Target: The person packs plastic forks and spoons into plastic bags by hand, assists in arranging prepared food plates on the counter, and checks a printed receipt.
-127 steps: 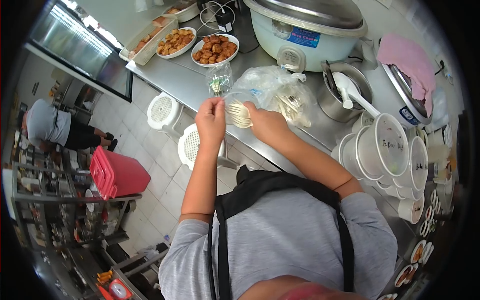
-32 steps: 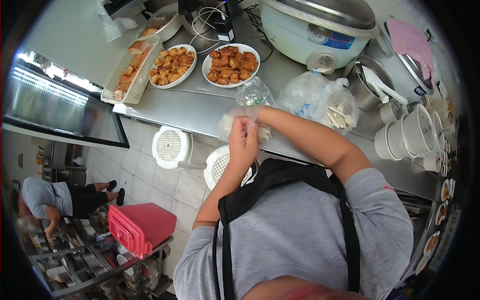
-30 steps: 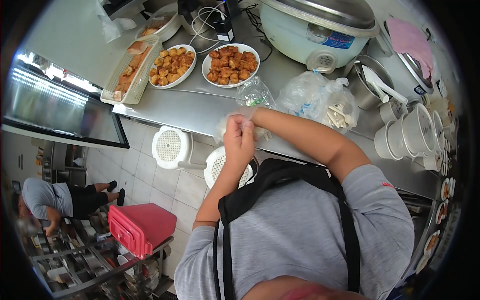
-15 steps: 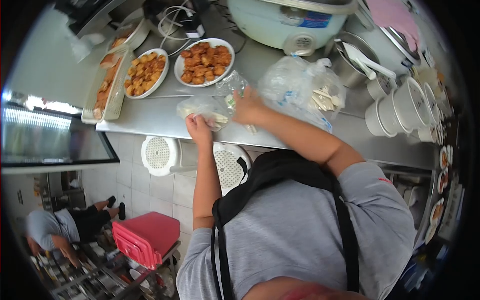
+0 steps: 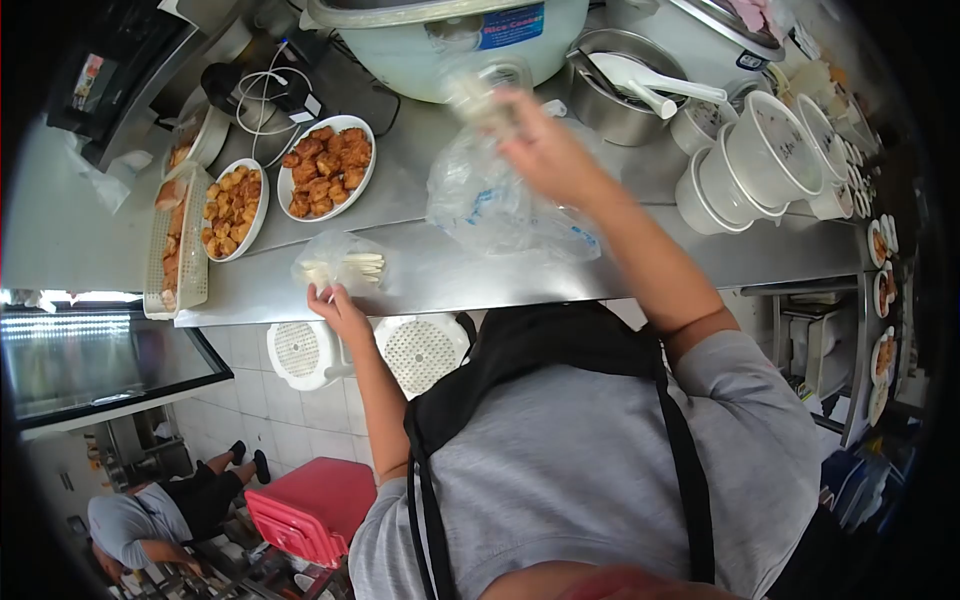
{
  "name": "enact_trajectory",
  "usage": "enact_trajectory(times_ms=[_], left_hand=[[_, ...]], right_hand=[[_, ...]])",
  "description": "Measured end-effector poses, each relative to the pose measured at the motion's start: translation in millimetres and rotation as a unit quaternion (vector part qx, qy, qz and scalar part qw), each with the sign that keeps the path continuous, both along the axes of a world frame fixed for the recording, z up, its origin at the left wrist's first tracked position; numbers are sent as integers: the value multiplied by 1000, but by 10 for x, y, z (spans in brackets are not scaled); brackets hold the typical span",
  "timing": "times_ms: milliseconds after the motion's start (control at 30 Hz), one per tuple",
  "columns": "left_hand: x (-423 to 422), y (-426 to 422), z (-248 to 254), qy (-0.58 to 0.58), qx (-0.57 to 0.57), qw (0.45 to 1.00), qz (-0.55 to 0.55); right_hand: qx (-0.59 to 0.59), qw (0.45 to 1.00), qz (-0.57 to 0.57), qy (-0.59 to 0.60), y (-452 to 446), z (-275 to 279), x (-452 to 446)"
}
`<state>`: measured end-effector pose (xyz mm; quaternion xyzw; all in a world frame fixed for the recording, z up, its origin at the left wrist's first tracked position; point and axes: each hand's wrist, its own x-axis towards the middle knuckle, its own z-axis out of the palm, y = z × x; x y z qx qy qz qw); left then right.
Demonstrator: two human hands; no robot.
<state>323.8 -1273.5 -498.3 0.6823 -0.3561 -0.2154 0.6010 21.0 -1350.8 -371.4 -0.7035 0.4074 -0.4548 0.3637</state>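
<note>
My left hand [image 5: 341, 311] is at the counter's front edge, its fingers closed on a small clear plastic bag [image 5: 338, 258] with pale forks inside. My right hand [image 5: 548, 150] is raised in front of the rice cooker [image 5: 450, 50]. Its fingers grip a clear bag of pale utensils [image 5: 478, 100], blurred by motion. Below that hand a large crumpled plastic bag [image 5: 490, 205] lies on the steel counter [image 5: 410, 270].
Two white bowls of fried pieces [image 5: 328, 168] [image 5: 232, 210] and a basket [image 5: 205, 250] stand left. A pot [image 5: 625, 115] and stacked tubs [image 5: 770, 150] stand right. Stools [image 5: 420, 350], a red bin [image 5: 315, 510] and a bending person [image 5: 150, 525] are below.
My hands have moved apart. The left one has shifted left with its bag of forks, while the right one has risen toward the rice cooker holding another bag. The view has turned.
</note>
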Motion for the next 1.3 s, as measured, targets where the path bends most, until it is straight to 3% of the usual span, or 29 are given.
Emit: enact_trajectory(times_ms=[33,67,167,200,233,267,333,433,500,533,633,733,833,933,1033,1133,1233,1300], left_hand=[[-67,36,70,-13,-3,1000,22],[-92,42,67,-171,0,980,107],[-634,-5,319,-303,-84,949,-1],[-929,-118,318,-319,-66,940,-103],[-1380,-151,522,-240,-58,939,-240],[-1726,-217,550,-350,-65,895,-269],[-2159,-376,468,-413,9,873,-258],[-1962,-870,-73,-311,-29,904,-291],[-1894,-1011,42,-58,35,955,-288],[-1901,-1024,143,72,68,955,-278],[-2016,-953,353,96,44,955,-276],[-1953,-1016,361,-113,-12,958,-264],[-1997,-903,719,-230,-62,935,-264],[-2040,-923,714,-272,-16,884,-380],[-2040,-999,745,-262,0,896,-357],[-1803,-1173,806,-242,28,914,-326],[-1590,-1333,800,-262,17,916,-304],[-1543,-1400,769,-256,12,916,-308]], right_hand=[[-13,997,-25,-73,-23,-40,-259],[-26,987,-52,-147,-33,-89,-421],[-48,946,-136,-292,50,-312,-551],[-6,947,-147,-284,98,-391,-512],[19,946,-134,-294,147,-494,-432],[44,944,-122,-304,193,-607,-347],[-150,966,-204,-53,272,-836,-241],[-101,983,-83,125,243,-1344,-335],[-71,979,-73,178,253,-1406,-419],[-55,975,-66,205,256,-1402,-435],[-24,975,-49,214,143,-1374,-371],[24,978,-24,207,59,-1378,-330],[127,924,10,361,-35,-1175,-374],[143,917,93,362,-222,-915,-334],[115,879,100,452,-487,-824,40],[-21,939,95,330,-612,-876,-23],[6,934,34,355,-853,-683,-294],[88,902,3,423,-793,-593,-413]])
